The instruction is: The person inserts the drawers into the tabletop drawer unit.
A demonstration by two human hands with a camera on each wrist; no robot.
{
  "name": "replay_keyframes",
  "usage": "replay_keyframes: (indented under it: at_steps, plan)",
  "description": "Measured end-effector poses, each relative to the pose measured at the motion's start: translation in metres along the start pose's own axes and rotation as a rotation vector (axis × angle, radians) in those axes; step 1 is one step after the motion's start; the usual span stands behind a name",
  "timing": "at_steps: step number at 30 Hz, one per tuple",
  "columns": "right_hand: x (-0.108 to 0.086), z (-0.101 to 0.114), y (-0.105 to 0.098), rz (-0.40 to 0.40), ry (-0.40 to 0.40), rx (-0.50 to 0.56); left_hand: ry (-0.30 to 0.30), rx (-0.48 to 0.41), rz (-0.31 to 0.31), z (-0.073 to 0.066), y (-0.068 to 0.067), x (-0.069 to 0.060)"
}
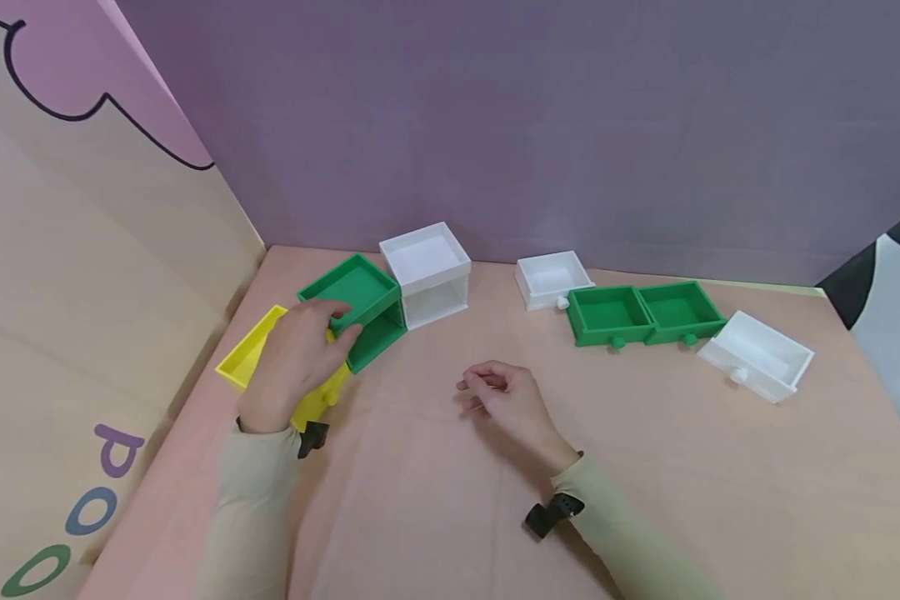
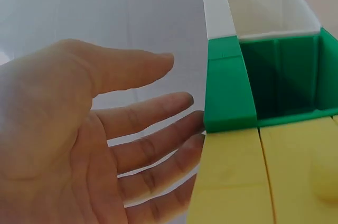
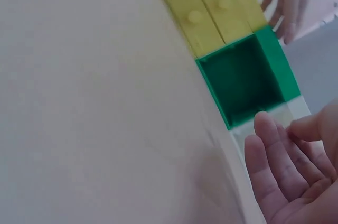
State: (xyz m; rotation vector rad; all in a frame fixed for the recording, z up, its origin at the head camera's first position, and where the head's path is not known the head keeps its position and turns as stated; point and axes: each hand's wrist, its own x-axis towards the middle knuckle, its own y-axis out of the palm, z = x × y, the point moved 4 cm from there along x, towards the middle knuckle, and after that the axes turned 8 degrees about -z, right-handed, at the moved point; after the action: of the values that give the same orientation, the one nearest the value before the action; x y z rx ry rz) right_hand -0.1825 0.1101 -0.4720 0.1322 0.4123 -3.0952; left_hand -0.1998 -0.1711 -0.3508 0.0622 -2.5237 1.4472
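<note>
My left hand (image 1: 291, 360) is above the yellow box (image 1: 249, 357), beside the green box (image 1: 358, 287), its thumb and fingers apart. In the left wrist view its fingertips come close to the box tops; whether they touch is unclear. Two yellow drawer fronts (image 3: 194, 18) with round knobs show in the right wrist view. The green box has a raised-rim top and a hollow front, and the white box (image 1: 437, 287) beside it is hollow too. Over the table, in front of these boxes, my right hand (image 1: 519, 407) hovers with loosely bent fingers and holds nothing.
To the right lie loose drawers: a small white drawer (image 1: 552, 297), two green drawers (image 1: 607, 337) side by side, and another white drawer (image 1: 783, 392) set at an angle. A purple-grey panel (image 1: 495, 125) stands behind the table (image 1: 420, 500), and a printed panel (image 1: 82, 275) at the left.
</note>
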Motion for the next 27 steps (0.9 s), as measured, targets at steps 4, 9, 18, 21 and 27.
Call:
replay_keyframes:
  at_steps: [4, 9, 18, 21, 27]
  plan:
    - [0.004, -0.003, -0.015, -0.006, 0.013, 0.028, -0.025, 0.001, -0.007, -0.001, 0.000, 0.003]
    - [0.009, -0.010, -0.037, -0.055, 0.026, 0.040, -0.029, 0.005, -0.009, -0.001, 0.003, 0.008]
    - [0.015, -0.026, -0.078, -0.146, 0.049, -0.035, 0.010, -0.039, 0.008, 0.000, 0.013, 0.015]
    - [0.016, -0.029, -0.092, -0.196, 0.047, -0.039, 0.023, -0.033, -0.014, 0.001, 0.013, 0.016]
    - [0.019, -0.033, -0.116, -0.279, 0.039, -0.041, 0.001, -0.027, -0.017, 0.002, 0.013, 0.018]
